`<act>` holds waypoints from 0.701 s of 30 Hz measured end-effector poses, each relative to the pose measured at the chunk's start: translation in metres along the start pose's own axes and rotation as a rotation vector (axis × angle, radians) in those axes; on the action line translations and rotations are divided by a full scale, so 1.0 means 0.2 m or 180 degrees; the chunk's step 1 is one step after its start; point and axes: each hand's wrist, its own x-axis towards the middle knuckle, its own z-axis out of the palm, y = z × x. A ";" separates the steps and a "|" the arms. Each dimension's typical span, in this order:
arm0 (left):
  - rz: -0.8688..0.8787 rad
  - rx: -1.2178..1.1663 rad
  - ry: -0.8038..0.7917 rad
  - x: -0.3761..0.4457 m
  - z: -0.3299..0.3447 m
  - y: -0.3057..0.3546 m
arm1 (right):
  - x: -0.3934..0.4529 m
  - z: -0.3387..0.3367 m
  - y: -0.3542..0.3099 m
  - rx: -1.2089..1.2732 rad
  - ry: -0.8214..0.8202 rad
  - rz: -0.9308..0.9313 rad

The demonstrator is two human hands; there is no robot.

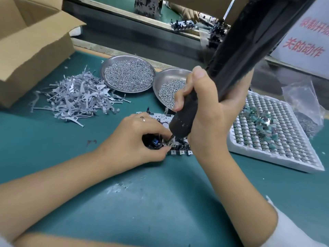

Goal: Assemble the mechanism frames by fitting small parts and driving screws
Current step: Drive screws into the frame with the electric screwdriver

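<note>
While right hand [204, 111] grips screwdriver [183, 122], frame [165, 120] apparently under left fingers [160, 132]

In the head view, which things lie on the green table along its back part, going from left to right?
Cardboard box → pile of flat metal pieces → full dish of screws → second dish of screws → right hand on the black screwdriver → white tray of small parts → plastic bag.

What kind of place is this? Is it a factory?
Most likely a factory assembly bench: metal dishes heaped with screws, a pile of stamped metal levers, and a right hand gripping a powered screwdriver over a mechanism frame.
</note>
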 end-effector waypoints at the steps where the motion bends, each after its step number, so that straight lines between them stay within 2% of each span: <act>1: 0.0006 0.0002 -0.0005 0.00 0.00 0.00 | 0.00 0.00 0.00 0.0007 -0.0004 -0.0016; 21: -0.0055 -0.0012 -0.0072 0.01 0.00 0.00 | -0.01 0.00 0.03 -0.0051 -0.0113 -0.0217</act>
